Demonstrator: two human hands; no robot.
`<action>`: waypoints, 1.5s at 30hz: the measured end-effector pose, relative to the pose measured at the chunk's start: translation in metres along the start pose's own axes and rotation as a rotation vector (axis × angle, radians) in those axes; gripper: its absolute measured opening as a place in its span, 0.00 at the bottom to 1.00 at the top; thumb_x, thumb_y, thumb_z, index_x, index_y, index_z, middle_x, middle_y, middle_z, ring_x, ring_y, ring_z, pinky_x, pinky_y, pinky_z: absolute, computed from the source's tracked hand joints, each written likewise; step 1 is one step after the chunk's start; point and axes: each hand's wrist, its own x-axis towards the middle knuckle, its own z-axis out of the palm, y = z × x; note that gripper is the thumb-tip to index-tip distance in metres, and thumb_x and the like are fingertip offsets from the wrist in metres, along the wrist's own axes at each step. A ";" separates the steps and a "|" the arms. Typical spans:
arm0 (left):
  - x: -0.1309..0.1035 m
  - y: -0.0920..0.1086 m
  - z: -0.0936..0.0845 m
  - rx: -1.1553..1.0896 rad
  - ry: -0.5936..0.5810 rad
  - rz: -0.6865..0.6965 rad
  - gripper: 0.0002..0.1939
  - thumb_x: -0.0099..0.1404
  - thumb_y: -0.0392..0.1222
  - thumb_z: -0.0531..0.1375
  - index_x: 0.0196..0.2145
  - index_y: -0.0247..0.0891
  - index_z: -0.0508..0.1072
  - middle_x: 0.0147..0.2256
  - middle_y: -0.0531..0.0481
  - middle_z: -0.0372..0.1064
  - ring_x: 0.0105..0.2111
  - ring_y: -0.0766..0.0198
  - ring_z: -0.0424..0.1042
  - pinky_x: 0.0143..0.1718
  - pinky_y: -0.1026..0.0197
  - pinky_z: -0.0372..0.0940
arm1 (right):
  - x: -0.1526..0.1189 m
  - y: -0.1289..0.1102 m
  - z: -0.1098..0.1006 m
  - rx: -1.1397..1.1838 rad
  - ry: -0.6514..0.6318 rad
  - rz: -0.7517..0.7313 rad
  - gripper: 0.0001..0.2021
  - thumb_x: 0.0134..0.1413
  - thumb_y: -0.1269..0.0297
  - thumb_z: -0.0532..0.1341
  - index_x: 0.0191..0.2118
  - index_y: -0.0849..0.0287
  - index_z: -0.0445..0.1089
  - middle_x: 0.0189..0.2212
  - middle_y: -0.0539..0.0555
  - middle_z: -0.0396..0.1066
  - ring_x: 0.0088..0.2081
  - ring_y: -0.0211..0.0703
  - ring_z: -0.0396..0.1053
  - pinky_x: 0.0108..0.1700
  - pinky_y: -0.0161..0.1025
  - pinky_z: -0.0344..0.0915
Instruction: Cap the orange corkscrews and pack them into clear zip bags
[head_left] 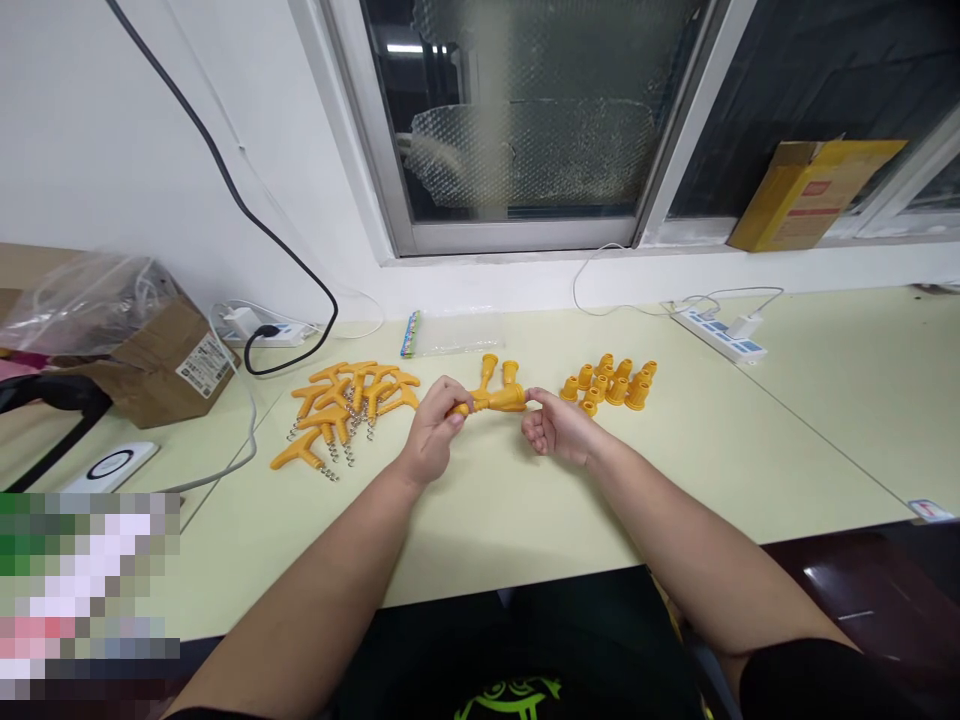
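My left hand (435, 430) is closed round the handle end of a yellow corkscrew (480, 402), held level over the table. A yellow ribbed sleeve (507, 397) covers its right end, hiding any metal spiral. Beside that end is my right hand (559, 430), fingers curled in and the index fingertip against the sleeve. Just behind lie more yellow pieces with sleeve-like ends (510, 372), partly hidden by the held one. Left of my hands is a pile of yellow T-handled corkscrews (337, 400) with bare metal spirals. Several loose yellow sleeves (616, 388) stand to the right.
A clear plastic bag (457, 333) lies at the back of the pale table (510, 530). To the left are a cardboard box (161, 350), a white charging pad (112, 465) and cables. A power strip (720, 332) sits at the back right, below the window.
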 end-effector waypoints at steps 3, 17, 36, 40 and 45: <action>0.005 -0.009 -0.008 0.118 0.029 -0.037 0.17 0.73 0.52 0.49 0.36 0.41 0.71 0.38 0.43 0.61 0.40 0.53 0.66 0.47 0.48 0.66 | -0.001 -0.001 -0.002 -0.067 0.011 -0.083 0.15 0.60 0.48 0.61 0.44 0.51 0.61 0.21 0.44 0.69 0.19 0.37 0.63 0.21 0.31 0.58; 0.021 -0.072 -0.017 0.522 -0.221 -0.260 0.09 0.66 0.47 0.60 0.41 0.41 0.75 0.44 0.47 0.63 0.46 0.53 0.70 0.54 0.50 0.65 | 0.003 0.015 -0.007 -0.528 -0.123 -0.207 0.15 0.58 0.53 0.67 0.44 0.53 0.66 0.24 0.42 0.65 0.23 0.35 0.62 0.27 0.34 0.61; 0.020 -0.064 -0.004 0.684 -0.323 -0.207 0.23 0.73 0.38 0.50 0.61 0.42 0.73 0.61 0.42 0.70 0.63 0.49 0.66 0.67 0.43 0.56 | -0.019 -0.007 -0.012 -0.844 0.156 -0.694 0.07 0.63 0.59 0.62 0.38 0.55 0.70 0.23 0.44 0.61 0.25 0.37 0.57 0.30 0.36 0.56; 0.019 -0.050 -0.008 0.793 -0.231 -0.269 0.24 0.72 0.35 0.49 0.61 0.44 0.72 0.63 0.45 0.70 0.67 0.50 0.62 0.70 0.38 0.49 | -0.024 -0.016 -0.025 -0.925 0.374 -0.788 0.05 0.61 0.60 0.61 0.37 0.55 0.70 0.22 0.45 0.62 0.24 0.38 0.59 0.31 0.37 0.57; 0.016 -0.044 -0.025 0.974 -0.101 -0.511 0.23 0.68 0.41 0.56 0.59 0.42 0.75 0.61 0.39 0.70 0.64 0.38 0.62 0.62 0.33 0.59 | -0.029 -0.025 -0.042 -0.968 0.655 -0.713 0.05 0.59 0.59 0.60 0.36 0.53 0.69 0.20 0.44 0.63 0.24 0.40 0.61 0.33 0.39 0.59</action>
